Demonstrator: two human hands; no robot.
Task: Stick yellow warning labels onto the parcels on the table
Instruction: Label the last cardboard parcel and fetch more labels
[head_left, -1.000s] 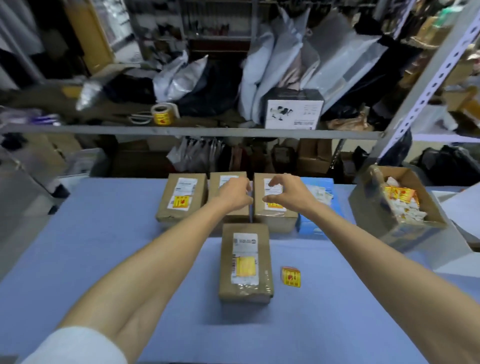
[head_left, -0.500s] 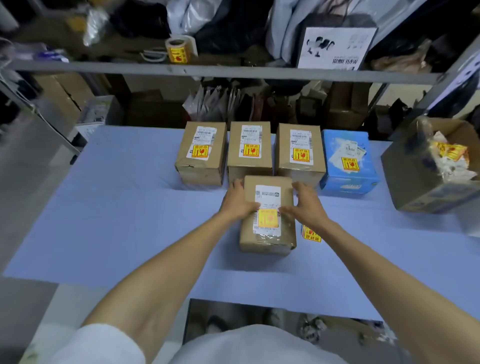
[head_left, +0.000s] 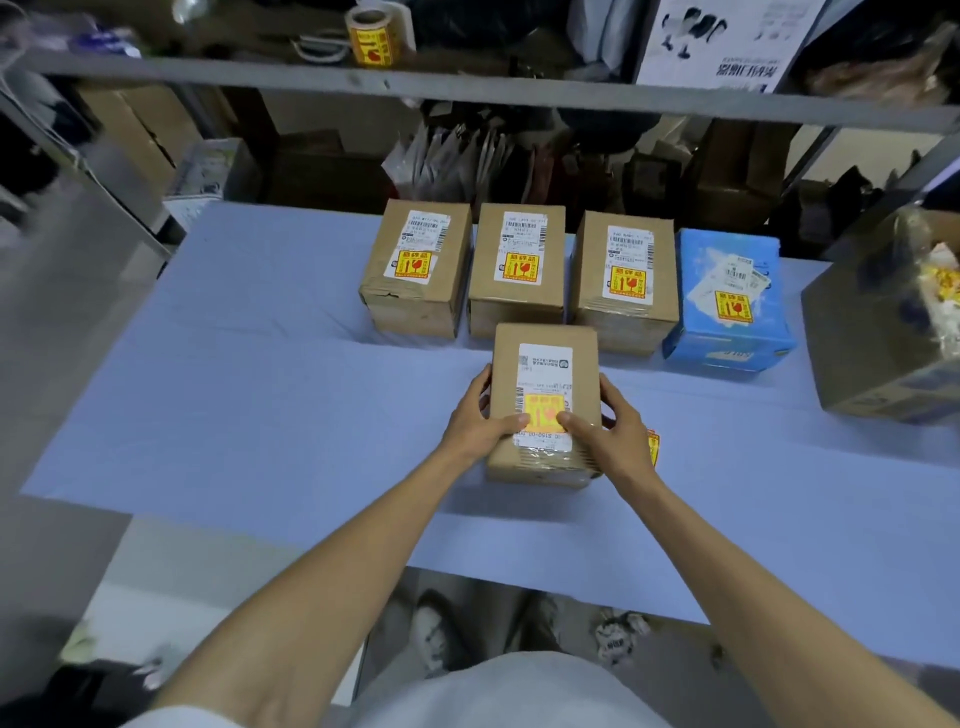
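A brown parcel (head_left: 543, 364) with a white shipping label and a yellow warning label (head_left: 543, 411) lies in the middle of the blue table (head_left: 260, 389). My left hand (head_left: 475, 421) grips its left side and my right hand (head_left: 608, 431) grips its right side, with both thumbs on the yellow label. Behind it stands a row of three brown parcels (head_left: 418, 267) (head_left: 518, 265) (head_left: 626, 270) and a blue parcel (head_left: 730, 296), each with a yellow label. A loose yellow label (head_left: 653, 446) lies on the table, partly hidden by my right hand.
An open cardboard box (head_left: 883, 332) holding label scraps stands at the right edge. A roll of yellow labels (head_left: 370, 34) sits on the metal shelf (head_left: 467, 88) behind the table. Boxes and bags crowd under the shelf. The table's near edge is close to my body.
My hands came back from the back row to the front parcel and now grip its sides with thumbs on its label. The camera tilted downward.
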